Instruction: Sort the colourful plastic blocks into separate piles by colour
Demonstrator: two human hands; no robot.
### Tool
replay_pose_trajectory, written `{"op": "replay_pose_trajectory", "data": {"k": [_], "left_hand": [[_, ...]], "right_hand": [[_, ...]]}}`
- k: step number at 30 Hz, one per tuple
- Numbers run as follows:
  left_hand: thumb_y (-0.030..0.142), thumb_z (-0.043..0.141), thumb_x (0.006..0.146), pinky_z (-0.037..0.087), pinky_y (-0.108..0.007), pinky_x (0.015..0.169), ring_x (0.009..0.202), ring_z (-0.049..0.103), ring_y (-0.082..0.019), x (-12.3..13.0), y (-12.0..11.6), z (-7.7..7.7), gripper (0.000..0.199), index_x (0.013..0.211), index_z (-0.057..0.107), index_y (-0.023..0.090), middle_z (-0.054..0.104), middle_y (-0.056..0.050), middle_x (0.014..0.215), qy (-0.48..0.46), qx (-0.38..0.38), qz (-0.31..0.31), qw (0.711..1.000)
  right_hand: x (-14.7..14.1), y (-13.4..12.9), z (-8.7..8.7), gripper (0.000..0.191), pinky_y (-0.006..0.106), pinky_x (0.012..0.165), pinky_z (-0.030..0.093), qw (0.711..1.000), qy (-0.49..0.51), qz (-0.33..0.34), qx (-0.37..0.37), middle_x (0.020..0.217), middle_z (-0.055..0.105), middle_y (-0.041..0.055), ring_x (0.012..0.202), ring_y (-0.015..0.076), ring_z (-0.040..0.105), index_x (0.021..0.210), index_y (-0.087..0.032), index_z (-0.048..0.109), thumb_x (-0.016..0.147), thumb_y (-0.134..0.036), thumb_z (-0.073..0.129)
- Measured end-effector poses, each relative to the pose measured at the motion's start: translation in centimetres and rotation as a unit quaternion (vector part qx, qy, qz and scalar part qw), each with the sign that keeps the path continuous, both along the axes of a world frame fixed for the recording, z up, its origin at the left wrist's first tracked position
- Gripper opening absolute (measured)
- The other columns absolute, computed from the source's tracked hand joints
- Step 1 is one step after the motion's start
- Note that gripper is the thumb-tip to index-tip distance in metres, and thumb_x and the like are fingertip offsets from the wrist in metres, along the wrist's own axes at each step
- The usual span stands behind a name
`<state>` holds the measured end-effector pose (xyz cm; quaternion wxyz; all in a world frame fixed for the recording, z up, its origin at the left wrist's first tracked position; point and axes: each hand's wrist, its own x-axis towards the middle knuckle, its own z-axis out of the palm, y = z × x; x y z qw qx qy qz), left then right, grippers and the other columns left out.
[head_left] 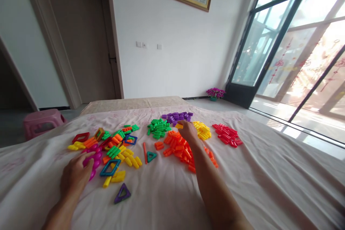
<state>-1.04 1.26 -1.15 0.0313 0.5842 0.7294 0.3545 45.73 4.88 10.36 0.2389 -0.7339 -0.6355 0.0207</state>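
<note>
My left hand is at the left of a mixed heap, thumb and fingers curled against a magenta toy piece with rounded lobes; its fingertips are partly hidden. My right hand reaches over the sorted piles, and a yellow tube block shows at its fingertips. Around it lie a purple pile, a green pile, a yellow pile and an orange pile of short plastic tube blocks. The mixed heap holds green blocks, yellow blocks and a blue diamond frame.
A red pile lies at the right on the pale bedsheet. Toward the front are a purple triangle, a teal triangle and an orange stick. A pink stool stands off the left edge.
</note>
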Motion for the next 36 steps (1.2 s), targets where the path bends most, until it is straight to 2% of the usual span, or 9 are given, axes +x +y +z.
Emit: {"op": "replay_pose_trajectory", "data": {"k": [5, 9, 12, 15, 19, 21, 27, 30, 36], "left_hand": [[0.036, 0.048, 0.092, 0.05, -0.049, 0.107, 0.128, 0.062, -0.037, -0.1, 0.1, -0.1, 0.043, 0.117, 0.076, 0.017, 0.067, -0.02, 0.138, -0.006, -0.012, 0.007, 1.0], [0.038, 0.048, 0.091, 0.051, -0.049, 0.104, 0.125, 0.064, -0.037, -0.1, 0.2, -0.2, 0.043, 0.116, 0.077, 0.018, 0.068, -0.019, 0.138, -0.002, -0.015, 0.011, 1.0], [0.037, 0.047, 0.091, 0.049, -0.047, 0.107, 0.128, 0.063, -0.035, 0.0, 0.2, -0.1, 0.044, 0.117, 0.077, 0.017, 0.069, -0.018, 0.136, -0.004, -0.012, 0.009, 1.0], [0.037, 0.049, 0.09, 0.048, -0.045, 0.11, 0.13, 0.062, -0.034, 0.2, 0.1, 0.1, 0.045, 0.118, 0.077, 0.016, 0.069, -0.018, 0.137, -0.01, -0.014, 0.005, 1.0], [0.036, 0.049, 0.088, 0.048, -0.046, 0.109, 0.128, 0.063, -0.035, 0.4, 0.0, 0.2, 0.045, 0.116, 0.078, 0.016, 0.069, -0.018, 0.136, -0.012, -0.007, 0.014, 1.0], [0.035, 0.049, 0.087, 0.048, -0.047, 0.11, 0.127, 0.063, -0.035, 0.4, 0.0, 0.1, 0.045, 0.115, 0.078, 0.015, 0.07, -0.018, 0.135, -0.006, 0.006, 0.012, 1.0], [0.034, 0.049, 0.088, 0.047, -0.044, 0.112, 0.128, 0.062, -0.032, 0.4, 0.1, -0.1, 0.044, 0.115, 0.078, 0.016, 0.07, -0.017, 0.133, -0.006, 0.01, 0.014, 1.0], [0.034, 0.05, 0.087, 0.047, -0.043, 0.112, 0.129, 0.062, -0.032, 0.4, 0.0, 0.0, 0.043, 0.115, 0.078, 0.017, 0.071, -0.016, 0.133, -0.009, 0.006, 0.013, 1.0], [0.034, 0.05, 0.087, 0.047, -0.046, 0.111, 0.128, 0.063, -0.034, 0.6, -0.1, 0.3, 0.044, 0.115, 0.079, 0.015, 0.071, -0.018, 0.133, -0.013, 0.012, 0.013, 1.0]], "right_hand": [[4.2, -0.2, -0.2, 0.055, 0.039, 0.096, 0.05, 0.991, 0.002, -0.134, 0.025, 0.13, 0.072, 0.0114, 0.123, 0.0314, 0.061, 0.138, -0.025, 0.07, 0.087, -0.012, 0.053], [5.0, -0.2, 0.2, 0.051, 0.038, 0.099, 0.049, 0.986, 0.033, -0.151, 0.06, 0.14, 0.067, 0.0104, 0.124, 0.0293, 0.062, 0.137, -0.023, 0.069, 0.089, -0.015, 0.052], [2.5, 0.2, 0.4, 0.045, 0.034, 0.097, 0.05, 0.993, 0.064, -0.081, 0.06, 0.13, 0.073, 0.0075, 0.118, 0.0251, 0.067, 0.132, -0.024, 0.072, 0.091, -0.018, 0.054], [-2.4, 0.4, -0.2, 0.04, 0.029, 0.093, 0.051, 0.995, 0.076, 0.054, 0.042, 0.12, 0.077, 0.0045, 0.11, 0.0209, 0.071, 0.125, -0.025, 0.074, 0.091, -0.015, 0.056], [-9.8, -1.0, -2.6, 0.035, 0.027, 0.098, 0.049, 0.963, 0.07, 0.261, 0.015, 0.121, 0.077, 0.004, 0.114, 0.0199, 0.069, 0.121, -0.025, 0.076, 0.091, -0.015, 0.062], [-12.6, -2.1, -3.7, 0.033, 0.029, 0.1, 0.048, 0.945, 0.048, 0.324, 0.002, 0.12, 0.077, 0.0057, 0.116, 0.0216, 0.067, 0.125, -0.024, 0.075, 0.092, -0.023, 0.067], [-16.5, -5.2, -5.0, 0.051, 0.043, 0.1, 0.047, 0.929, -0.069, 0.362, -0.031, 0.116, 0.076, 0.0107, 0.119, 0.0315, 0.062, 0.131, -0.026, 0.071, 0.088, -0.054, 0.073], [-16.7, -5.5, -5.0, 0.048, 0.042, 0.097, 0.049, 0.93, -0.088, 0.352, -0.054, 0.118, 0.074, 0.0107, 0.12, 0.0316, 0.062, 0.132, -0.026, 0.07, 0.088, -0.048, 0.073], [-14.9, -4.0, -4.5, 0.048, 0.032, 0.095, 0.051, 0.927, -0.023, 0.37, -0.056, 0.12, 0.074, 0.009, 0.113, 0.0251, 0.068, 0.131, -0.024, 0.072, 0.084, -0.024, 0.069]]}}
